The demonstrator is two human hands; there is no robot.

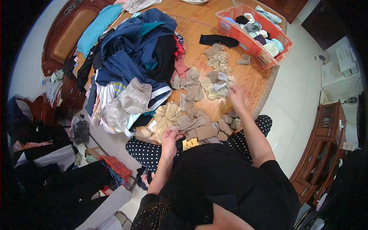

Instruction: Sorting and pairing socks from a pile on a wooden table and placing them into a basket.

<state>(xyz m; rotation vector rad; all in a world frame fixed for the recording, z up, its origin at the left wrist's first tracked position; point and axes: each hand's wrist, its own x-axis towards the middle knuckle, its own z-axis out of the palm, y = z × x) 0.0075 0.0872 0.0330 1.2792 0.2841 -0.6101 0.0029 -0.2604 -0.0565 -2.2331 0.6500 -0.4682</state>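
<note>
My left hand (170, 141) is at the near edge of a pile of beige socks (168, 115), its fingers loosely bent and apart with nothing seen in them. Farther right, my right hand (237, 96) has its fingers closed at the edge of a light grey sock (220, 81), which lies over cream and beige socks. Beyond it stretches a row of tan socks (217, 57). Rolled brown socks (228, 123) sit close to my knees. A yellow patterned piece (190, 143) lies by my lap, beside the left hand.
A coral plastic basket (249, 42) of mixed socks stands at the far right of the wooden surface (253, 86). Near it lie a black sock (218, 40) and a small grey-brown sock (244, 59). A large heap of clothes (126, 57) with dark blue denim rises on the left.
</note>
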